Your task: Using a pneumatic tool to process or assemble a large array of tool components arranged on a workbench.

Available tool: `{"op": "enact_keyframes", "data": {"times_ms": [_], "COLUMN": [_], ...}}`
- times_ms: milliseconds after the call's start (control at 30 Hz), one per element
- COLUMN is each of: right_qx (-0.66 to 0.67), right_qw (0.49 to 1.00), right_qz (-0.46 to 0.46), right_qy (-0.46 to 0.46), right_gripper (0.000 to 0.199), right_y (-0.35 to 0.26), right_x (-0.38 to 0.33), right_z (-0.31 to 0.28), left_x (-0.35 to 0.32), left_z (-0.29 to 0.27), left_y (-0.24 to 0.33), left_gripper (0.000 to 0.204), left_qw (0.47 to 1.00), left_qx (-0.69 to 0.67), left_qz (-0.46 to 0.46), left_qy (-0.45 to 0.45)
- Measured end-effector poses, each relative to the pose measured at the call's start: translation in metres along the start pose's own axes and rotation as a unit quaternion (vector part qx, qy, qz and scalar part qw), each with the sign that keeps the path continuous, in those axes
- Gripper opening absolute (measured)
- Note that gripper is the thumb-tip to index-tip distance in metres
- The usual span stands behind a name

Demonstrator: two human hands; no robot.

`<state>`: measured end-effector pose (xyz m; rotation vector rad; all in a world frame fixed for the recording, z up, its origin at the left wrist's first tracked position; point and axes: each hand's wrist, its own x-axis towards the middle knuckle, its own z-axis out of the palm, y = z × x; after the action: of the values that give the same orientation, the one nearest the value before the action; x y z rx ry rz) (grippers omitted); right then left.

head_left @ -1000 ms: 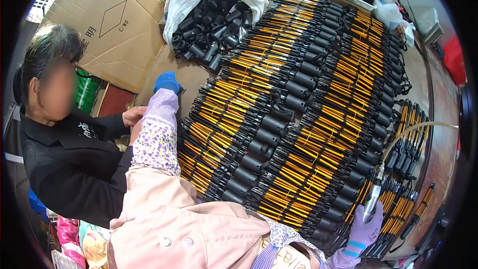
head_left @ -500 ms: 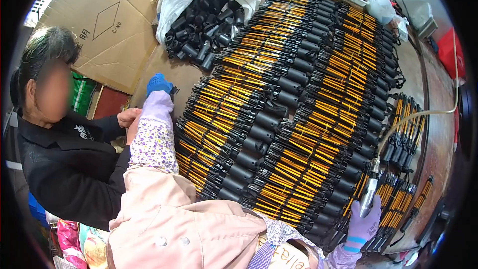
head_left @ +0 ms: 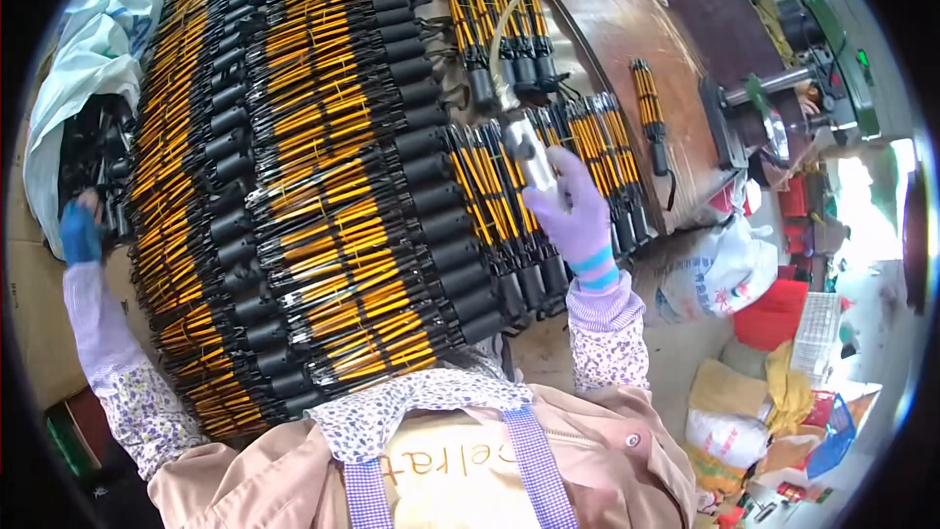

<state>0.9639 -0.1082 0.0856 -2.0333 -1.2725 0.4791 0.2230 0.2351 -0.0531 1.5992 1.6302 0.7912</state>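
Note:
My right hand [head_left: 576, 216], in a lilac glove with blue cuff stripes, is wrapped round a silver air tool [head_left: 534, 159]. A pale hose [head_left: 501, 34] runs from its far end. The tool is over small bundles of folded umbrella frames [head_left: 480, 181] with orange ribs and black handles. At the far left, my left hand [head_left: 81, 227] in a blue glove is at loose black umbrella handles [head_left: 103, 152] in the mouth of a white plastic bag [head_left: 93, 44]. Its fingers are partly hidden, so any grip cannot be made out.
Long rows of folded umbrella frames [head_left: 318, 152] fill the table between my hands. One separate umbrella frame [head_left: 647, 103] lies right of the tool. A machine with a metal shaft [head_left: 769, 88] stands at the right, near a white bag [head_left: 720, 269] below the table edge.
My view has turned right, and the co-worker at the left is mostly out of it. My left hand has come to the bag of black handles. The right hand keeps the air tool.

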Motion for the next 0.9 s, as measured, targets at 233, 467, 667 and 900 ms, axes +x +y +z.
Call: {"op": "enact_keyframes", "data": {"times_ms": [233, 467, 667, 900], "right_qx": [0.456, 0.623, 0.688, 0.528], "right_qw": [0.880, 0.747, 0.714, 0.841], "right_qz": [-0.128, -0.191, -0.125, -0.115], "right_qy": [0.030, -0.131, -0.037, 0.005], "right_gripper": [0.064, 0.065, 0.048, 0.039], "right_y": [-0.027, -0.030, -0.039, -0.029], "right_x": [-0.027, -0.031, -0.036, -0.027], "right_z": [-0.051, -0.045, -0.025, -0.008], "left_x": [-0.195, -0.269, -0.274, -0.279], "left_z": [0.285, 0.401, 0.423, 0.429], "left_y": [0.377, 0.368, 0.366, 0.369], "left_gripper": [0.016, 0.011, 0.015, 0.014], "left_qw": [0.945, 0.898, 0.924, 0.923], "left_qx": [-0.267, -0.251, -0.066, -0.011], "left_qz": [0.048, 0.046, 0.229, 0.278], "left_qy": [-0.185, -0.357, -0.299, -0.266]}}
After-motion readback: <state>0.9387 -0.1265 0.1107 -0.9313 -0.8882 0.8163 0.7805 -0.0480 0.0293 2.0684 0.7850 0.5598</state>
